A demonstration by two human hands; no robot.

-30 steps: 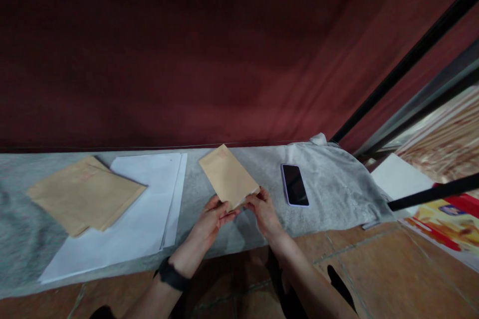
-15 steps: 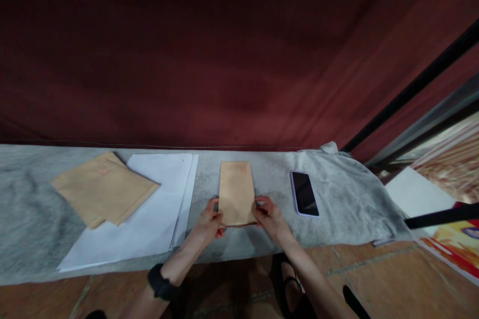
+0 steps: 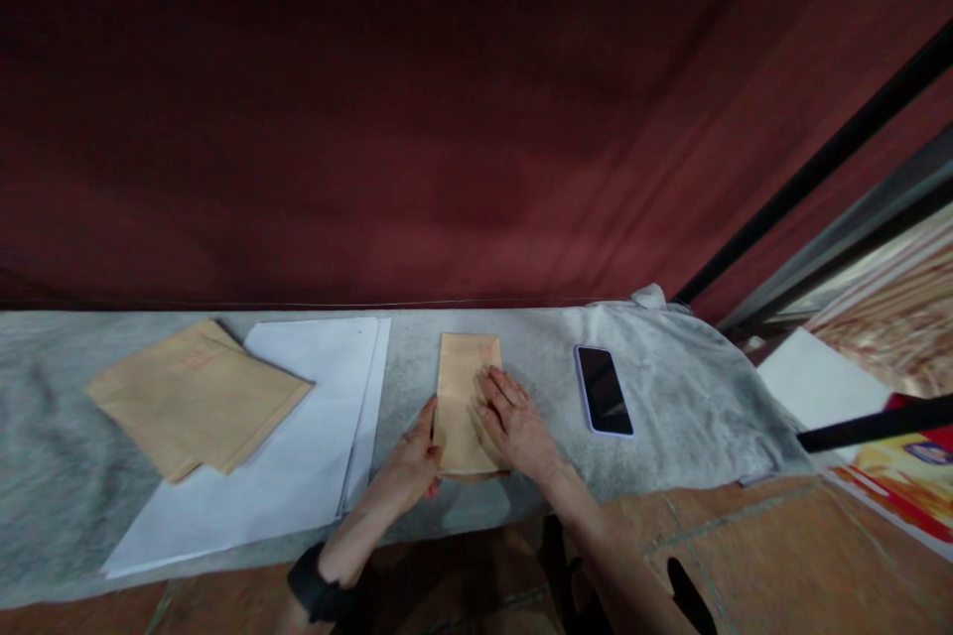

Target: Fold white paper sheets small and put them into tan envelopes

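A small tan envelope (image 3: 460,382) lies lengthwise on the grey cloth (image 3: 536,357) in front of me. My right hand (image 3: 513,422) rests flat on top of it, fingers stretched out and pointing away. My left hand (image 3: 412,461) sits at the envelope's near left corner, its thumb along the left edge and the other fingers curled beneath; a dark band is on that wrist.
To the left lies a stack of white paper sheets (image 3: 298,446) with a pile of tan envelopes (image 3: 195,397) on it. A black phone (image 3: 604,389) lies to the right on the cloth. A dark red curtain hangs behind. White board (image 3: 819,382) and black bars at right.
The envelope was turned from slanted to straight and laid down on the cloth. My right hand left its edge and now presses flat on top; my left hand stays at the left edge.
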